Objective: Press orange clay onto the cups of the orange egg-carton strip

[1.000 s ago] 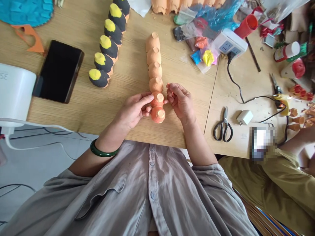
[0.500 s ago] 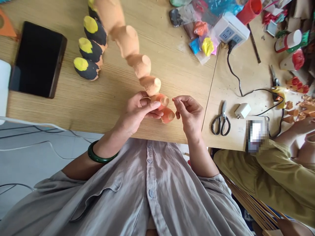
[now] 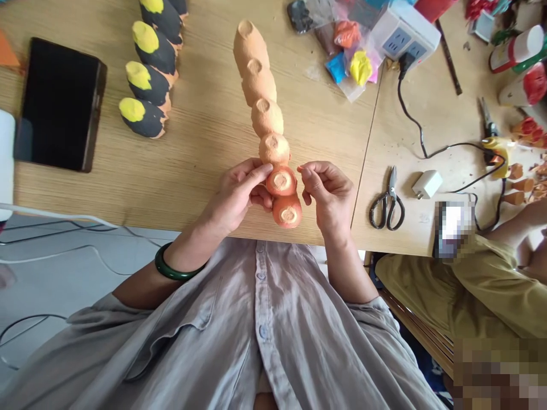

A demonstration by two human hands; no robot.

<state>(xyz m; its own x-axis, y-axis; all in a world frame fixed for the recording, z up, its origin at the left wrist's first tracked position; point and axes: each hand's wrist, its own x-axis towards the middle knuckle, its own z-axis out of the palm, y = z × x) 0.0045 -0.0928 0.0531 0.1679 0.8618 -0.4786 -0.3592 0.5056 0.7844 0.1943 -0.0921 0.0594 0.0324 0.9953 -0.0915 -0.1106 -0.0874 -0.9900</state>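
Left grip (image 3: 237,196): closed on the peach-orange, egg-carton-like strip of six joined domes (image 3: 267,117). Thumb is on top near the joint between the fourth and fifth domes counted from the far end, other fingers along the left side. Strip runs from left grip away from the wearer, leaning a bit left; can't tell if its far end is off the worktop (image 3: 205,136). The two domes nearest the wearer are coated a deeper red-orange, with pale bare patches on their tops; the other four are plain peach.

Right grip (image 3: 327,191): thumb and forefinger pinched on a tiny red-orange soft-looking bit (image 3: 300,169), just right of the coated domes, apart from left grip.

Around: black strip with yellow-capped domes (image 3: 147,82) beyond left grip and to its left, partly out of frame. Flat black rectangular device (image 3: 60,105) further left of that. Black-handled metal scissors (image 3: 390,205) right of right grip, white cube plug adapter (image 3: 427,184) just past them. Beyond right grip: bright yellow lump in clear plastic (image 3: 361,68), blue lump (image 3: 336,67) beside it, white power strip (image 3: 401,37) to their right with a black plug in it.
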